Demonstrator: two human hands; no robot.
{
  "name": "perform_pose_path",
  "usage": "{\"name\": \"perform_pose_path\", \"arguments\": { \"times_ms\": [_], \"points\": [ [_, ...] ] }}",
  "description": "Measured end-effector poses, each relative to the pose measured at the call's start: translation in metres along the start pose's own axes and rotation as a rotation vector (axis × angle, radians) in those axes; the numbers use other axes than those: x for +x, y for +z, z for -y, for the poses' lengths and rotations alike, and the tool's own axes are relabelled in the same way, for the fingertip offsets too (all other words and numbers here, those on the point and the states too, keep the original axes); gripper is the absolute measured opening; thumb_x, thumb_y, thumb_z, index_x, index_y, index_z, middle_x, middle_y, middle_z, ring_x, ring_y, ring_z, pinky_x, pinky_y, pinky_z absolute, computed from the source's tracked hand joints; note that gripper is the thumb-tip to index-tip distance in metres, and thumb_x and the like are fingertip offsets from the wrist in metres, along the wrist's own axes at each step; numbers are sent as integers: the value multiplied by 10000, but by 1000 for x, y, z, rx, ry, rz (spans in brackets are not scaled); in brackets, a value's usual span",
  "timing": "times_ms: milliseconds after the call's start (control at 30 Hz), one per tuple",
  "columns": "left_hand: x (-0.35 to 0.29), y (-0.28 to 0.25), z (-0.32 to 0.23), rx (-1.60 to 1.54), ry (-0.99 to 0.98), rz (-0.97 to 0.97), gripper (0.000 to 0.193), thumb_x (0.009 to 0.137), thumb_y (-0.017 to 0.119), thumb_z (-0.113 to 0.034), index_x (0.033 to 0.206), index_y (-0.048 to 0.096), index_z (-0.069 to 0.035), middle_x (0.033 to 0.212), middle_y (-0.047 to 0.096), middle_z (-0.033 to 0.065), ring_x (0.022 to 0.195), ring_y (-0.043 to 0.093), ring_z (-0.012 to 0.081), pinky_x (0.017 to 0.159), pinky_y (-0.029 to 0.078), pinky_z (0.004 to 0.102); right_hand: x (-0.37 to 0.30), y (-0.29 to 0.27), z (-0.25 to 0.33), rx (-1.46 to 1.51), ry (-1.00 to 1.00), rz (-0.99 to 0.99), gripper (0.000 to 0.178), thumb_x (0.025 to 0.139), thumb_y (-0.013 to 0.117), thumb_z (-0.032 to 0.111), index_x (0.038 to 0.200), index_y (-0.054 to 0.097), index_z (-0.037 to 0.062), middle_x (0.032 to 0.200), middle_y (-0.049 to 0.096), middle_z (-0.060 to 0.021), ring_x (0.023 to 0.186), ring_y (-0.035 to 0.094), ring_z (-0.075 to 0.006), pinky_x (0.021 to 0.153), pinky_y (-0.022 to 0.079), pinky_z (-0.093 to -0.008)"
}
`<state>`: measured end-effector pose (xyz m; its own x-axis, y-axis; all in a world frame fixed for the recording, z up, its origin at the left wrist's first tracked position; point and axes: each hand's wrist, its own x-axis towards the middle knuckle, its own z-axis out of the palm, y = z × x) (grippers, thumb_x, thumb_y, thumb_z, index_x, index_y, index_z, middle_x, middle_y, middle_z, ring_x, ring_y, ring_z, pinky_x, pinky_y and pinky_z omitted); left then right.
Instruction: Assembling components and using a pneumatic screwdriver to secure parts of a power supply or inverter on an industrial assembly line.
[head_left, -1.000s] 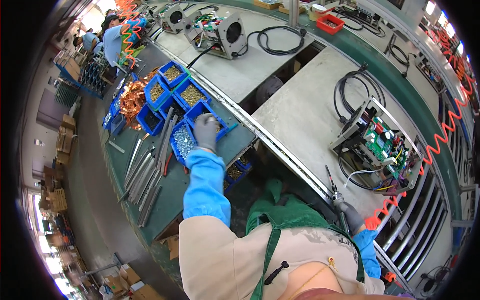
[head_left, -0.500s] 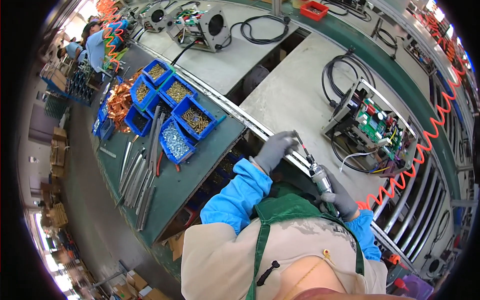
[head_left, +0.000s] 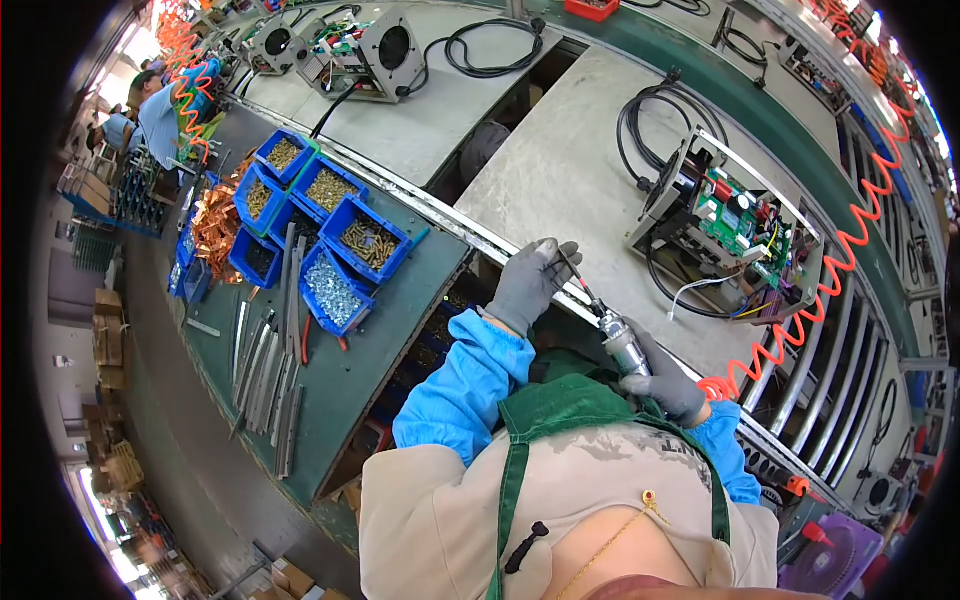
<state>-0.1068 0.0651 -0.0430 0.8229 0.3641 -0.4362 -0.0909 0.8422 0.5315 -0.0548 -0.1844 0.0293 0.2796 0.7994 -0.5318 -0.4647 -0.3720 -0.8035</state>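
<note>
Nearest, a power screwdriver point(head_left: 622, 345) was grasped about its silver body by the gloved right hand point(head_left: 668, 385), its bit point(head_left: 577, 270) angled up toward the far left. The gloved left hand point(head_left: 528, 285) was held beside the bit's tip with fingers bent; whether a screw was pinched there cannot be told.

To the left, blue bins of brass-coloured screws point(head_left: 370, 242) and silver screws point(head_left: 336, 290) were set on the green bench point(head_left: 350, 385), well stocked.

Beyond the hands, to the right, an open metal chassis point(head_left: 790, 305) was placed on the grey worktop point(head_left: 540, 175), well apart from the bit. It was judged part-built: a green circuit board point(head_left: 735, 220) and wiring were already installed, but the internals were left uncovered, and the end of a white lead point(head_left: 705, 283) hung unconnected. No fastening was being done on it.

Farther left, another chassis point(head_left: 398, 48) was likewise left open, its internals exposed.
</note>
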Motion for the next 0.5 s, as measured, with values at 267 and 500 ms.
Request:
{"name": "perform_pose_path", "arguments": {
  "times_ms": [267,500],
  "points": [
    [-3,4,0,26,2,33,191,928,515,-147,1046,508,4,1089,605,190,958,623,277,782,529,319,6,3,-9,-212,-150,57,964,684,727,291,1475,213,92,1245,465,-125,1018,486,-195,850,410,-309],
    [-2,-11,-9,-82,-18,-24,134,920,478,-127,997,525,-28,1056,621,186,972,624,287,813,527,327,5,5,-3,-128,-58,36,959,690,728,269,1475,212,80,1343,422,-139,1164,425,-216,978,339,-315]
  ]
}}
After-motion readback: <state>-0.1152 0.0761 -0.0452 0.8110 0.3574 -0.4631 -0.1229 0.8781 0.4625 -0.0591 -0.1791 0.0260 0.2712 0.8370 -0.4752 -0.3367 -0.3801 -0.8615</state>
